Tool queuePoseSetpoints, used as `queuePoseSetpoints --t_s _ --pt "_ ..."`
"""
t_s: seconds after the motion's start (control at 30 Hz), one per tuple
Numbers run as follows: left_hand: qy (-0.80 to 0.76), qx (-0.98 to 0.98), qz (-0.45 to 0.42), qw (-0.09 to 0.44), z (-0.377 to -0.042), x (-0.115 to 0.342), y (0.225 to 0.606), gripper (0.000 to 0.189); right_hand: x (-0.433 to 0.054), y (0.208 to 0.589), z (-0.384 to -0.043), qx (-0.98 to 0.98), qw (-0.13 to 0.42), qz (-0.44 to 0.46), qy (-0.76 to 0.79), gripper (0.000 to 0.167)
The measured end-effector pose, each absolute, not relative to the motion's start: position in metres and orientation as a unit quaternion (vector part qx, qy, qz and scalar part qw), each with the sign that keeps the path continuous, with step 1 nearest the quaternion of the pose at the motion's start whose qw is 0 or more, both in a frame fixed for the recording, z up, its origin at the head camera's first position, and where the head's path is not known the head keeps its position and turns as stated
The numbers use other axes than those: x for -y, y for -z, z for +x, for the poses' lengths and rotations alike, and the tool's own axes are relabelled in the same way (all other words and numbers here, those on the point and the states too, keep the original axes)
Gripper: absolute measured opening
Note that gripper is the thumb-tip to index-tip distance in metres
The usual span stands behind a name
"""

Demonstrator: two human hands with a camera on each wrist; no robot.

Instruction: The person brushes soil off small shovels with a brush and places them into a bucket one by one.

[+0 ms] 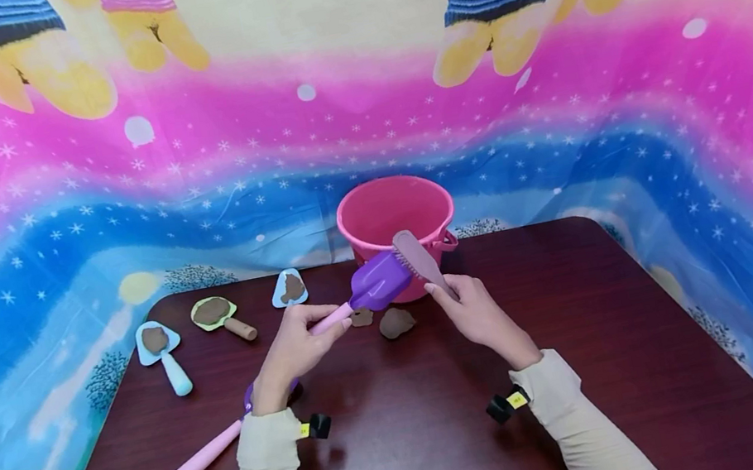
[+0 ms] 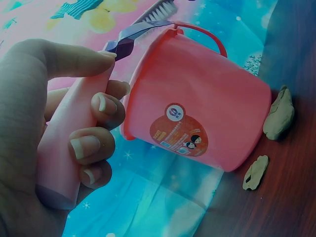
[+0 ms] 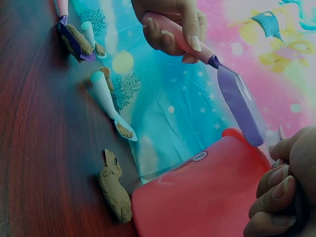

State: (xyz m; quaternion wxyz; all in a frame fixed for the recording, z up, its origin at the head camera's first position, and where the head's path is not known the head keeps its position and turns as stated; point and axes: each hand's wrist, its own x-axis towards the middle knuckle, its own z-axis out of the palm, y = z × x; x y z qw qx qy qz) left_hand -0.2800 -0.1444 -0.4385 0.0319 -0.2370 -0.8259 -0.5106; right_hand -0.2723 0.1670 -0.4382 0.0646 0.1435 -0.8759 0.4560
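My left hand [image 1: 294, 352] grips the pink handle of a small purple shovel [image 1: 376, 284], its blade raised at the front of a pink bucket [image 1: 395, 200]. My right hand [image 1: 475, 312] holds a mauve brush [image 1: 417, 260] by its handle. The brush's bristles face the blade and meet its tip in the head view; whether they touch is unclear. In the left wrist view the fingers curl round the shovel handle. A lump of brown clay [image 1: 396, 323] and a smaller flat piece [image 1: 362, 318] lie on the table before the bucket.
On the table's left lie a teal-handled shovel [image 1: 177, 377], a green shovel with a wooden handle [image 1: 240, 328] and a light blue shovel [image 1: 277, 296], all bearing clay. Another pink-handled purple shovel [image 1: 207, 455] lies by my left forearm. A printed cloth [image 1: 251, 207] hangs behind.
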Motion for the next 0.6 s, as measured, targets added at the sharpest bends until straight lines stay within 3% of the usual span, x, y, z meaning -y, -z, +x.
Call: queuePoseSetpoints --t_s 0.6 --pt "0.529 0.812 -0.243 0.054 -0.281 0.151 0.437 0.022 -0.178 0.431 -0.27 0.874 0.054 0.157 -0.456 0.035"
